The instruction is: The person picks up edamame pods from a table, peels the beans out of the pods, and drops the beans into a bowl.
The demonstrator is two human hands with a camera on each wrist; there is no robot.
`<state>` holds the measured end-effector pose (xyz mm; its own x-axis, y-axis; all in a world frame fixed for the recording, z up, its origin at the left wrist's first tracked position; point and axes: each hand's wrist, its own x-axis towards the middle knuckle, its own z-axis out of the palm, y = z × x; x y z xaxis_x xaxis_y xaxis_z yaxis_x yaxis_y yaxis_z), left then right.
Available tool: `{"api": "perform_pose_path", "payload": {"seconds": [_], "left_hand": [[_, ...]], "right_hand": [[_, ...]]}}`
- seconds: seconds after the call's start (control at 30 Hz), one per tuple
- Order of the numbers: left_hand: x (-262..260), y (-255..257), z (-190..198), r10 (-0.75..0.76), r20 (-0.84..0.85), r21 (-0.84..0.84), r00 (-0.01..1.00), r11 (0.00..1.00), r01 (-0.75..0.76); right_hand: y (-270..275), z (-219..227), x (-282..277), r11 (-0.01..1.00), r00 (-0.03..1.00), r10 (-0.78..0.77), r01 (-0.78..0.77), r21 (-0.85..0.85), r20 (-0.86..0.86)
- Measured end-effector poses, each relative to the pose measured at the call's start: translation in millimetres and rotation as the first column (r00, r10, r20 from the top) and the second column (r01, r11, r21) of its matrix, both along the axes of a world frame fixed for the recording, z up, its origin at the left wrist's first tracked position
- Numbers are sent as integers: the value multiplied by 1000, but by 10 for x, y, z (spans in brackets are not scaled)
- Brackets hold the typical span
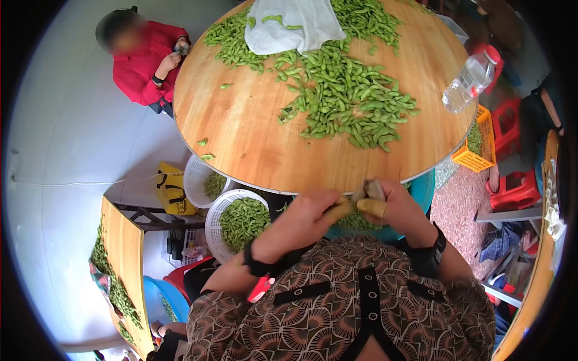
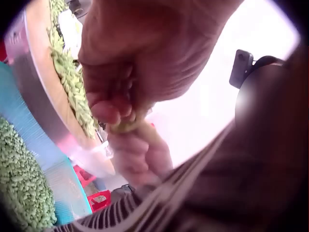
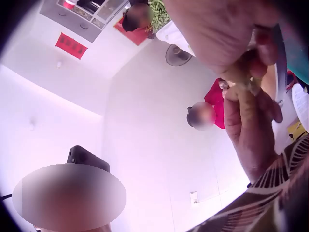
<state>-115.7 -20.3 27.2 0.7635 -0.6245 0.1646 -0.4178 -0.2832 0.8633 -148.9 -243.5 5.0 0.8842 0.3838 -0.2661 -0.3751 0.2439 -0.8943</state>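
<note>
And here, at the near rim of the round wooden table [image 1: 241, 138], the left hand [image 1: 313, 209] and right hand [image 1: 394, 207] meet, fingers curled, tips pinching together what looks like a bean pod [image 2: 126, 126], yellowish and so blurred that its outline can't be made out! The left hand's own knuckles hide part of it in the left wrist view.

Beyond them, a heap of green soybean pods [image 1: 355, 105], its far part under a white cloth [image 1: 292, 33] that runs off the top edge.

Now the writing: bold black marks on a yellow bag [image 1: 171, 195], partly covered; fine print on the orange crate [image 1: 472, 161], too small; a label on the red-capped plastic bottle [image 1: 469, 83], illegible; dark characters on a red wall sign [image 3: 71, 46], no reading those either.

To the containers! Below the hands, a teal tub [image 1: 428, 186], half hidden by the tabletop, loaded with loose green beans [image 2: 21, 176]. Left of it, a white plastic basket [image 1: 211, 225] full of pods, and just beside, a second white basket [image 1: 191, 183], cut by the table edge, greens inside. The crate holds greens too, as does the blue basin [image 1: 179, 298], lower left, its contents indistinct.
</note>
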Motion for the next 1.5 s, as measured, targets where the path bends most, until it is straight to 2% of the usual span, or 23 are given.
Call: {"api": "perform_pose_path", "payload": {"seconds": [0.07, 0.1, 0.17, 0.2, 0.27, 0.4, 0.47, 0.5, 0.57, 0.7, 0.77, 0.8, 0.83, 0.9, 0.93, 1.03, 1.1, 1.13, 1.2, 1.33, 1.4, 1.43, 1.5], "left_hand": [[94, 417, 120, -87, 84, 476, 993, 879, 37], [196, 592, 180, -27, 92, 594, 995, 803, -33], [476, 749, 84, 44, 368, 551, 929, 795, -256], [649, 764, 47, 94, 481, 467, 872, 814, -345], [1003, 619, 52, 108, 585, 430, 804, 800, -420], [1617, 404, -279, 152, 660, 323, 735, 826, -461], [1720, 350, -366, 90, 578, 503, 811, 743, -441], [1702, 332, -331, 85, 578, 503, 811, 745, -437], [1585, 347, -292, 129, 537, 405, 834, 827, -389], [1095, 235, -50, 266, 481, 236, 835, 878, -415], [824, 163, 8, 311, 72, 11, 948, 950, -312], [770, 145, -146, 227, -30, -181, 973, 957, -228], [642, 81, -121, 218, -35, -180, 975, 959, -220], [377, -55, -25, 82, -362, -320, 928, 925, -207], [312, -102, -59, 74, -368, -321, 927, 926, -201], [211, -204, -94, 63, -244, -380, 968, 912, -155], [185, -241, -24, 113, -77, -297, 991, 946, -131], [187, -243, -3, 112, -78, -297, 991, 946, -131], [199, -235, 29, 133, 119, -159, 984, 981, -113], [179, -221, 63, 146, 154, -106, 977, 986, -131], [139, -200, 92, 136, 379, 10, 915, 988, -151], [117, -197, 93, 137, 378, 10, 916, 988, -152], [78, -191, 88, 106, 549, -2, 829, 992, -126]], "right_hand": [[-15, -105, -37, 964, 963, 109, -42, -264, 245], [-63, -94, -38, 964, 962, 112, -44, -263, 248], [-139, -43, -45, 748, 918, 376, -220, -626, 127], [-107, -35, -53, 748, 916, 379, -220, -627, 131], [-29, 3, -68, 839, 957, 280, -207, -502, 73], [29, 248, -83, 871, 978, 208, -196, -451, -22], [-25, 187, -77, 893, 967, 255, -230, -386, 14], [-31, 200, -79, 895, 968, 250, -226, -385, 13], [-17, 223, -97, 922, 984, 173, -152, -357, 29], [17, 172, -46, 956, 984, 106, -62, -286, 141], [56, 177, -5, 976, 983, 75, -37, -215, 170], [88, 205, 13, 976, 984, 67, -30, -214, 165], [127, 250, 29, 985, 989, 14, 11, -169, 144], [181, 285, 48, 990, 992, -48, 62, -127, 113], [199, 292, 55, 990, 987, -78, 94, -110, 140], [181, 249, 55, 986, 978, -89, 113, -119, 189], [173, 214, 49, 987, 967, -86, 115, -109, 238], [172, 216, 42, 987, 968, -86, 115, -109, 237], [171, 221, 31, 983, 969, -104, 136, -128, 226], [166, 195, 24, 982, 964, -107, 140, -124, 244], [160, 202, 13, 984, 968, -92, 125, -130, 233], [166, 193, 12, 984, 968, -92, 125, -130, 232], [186, 163, 9, 984, 964, -106, 137, -117, 244]]}}
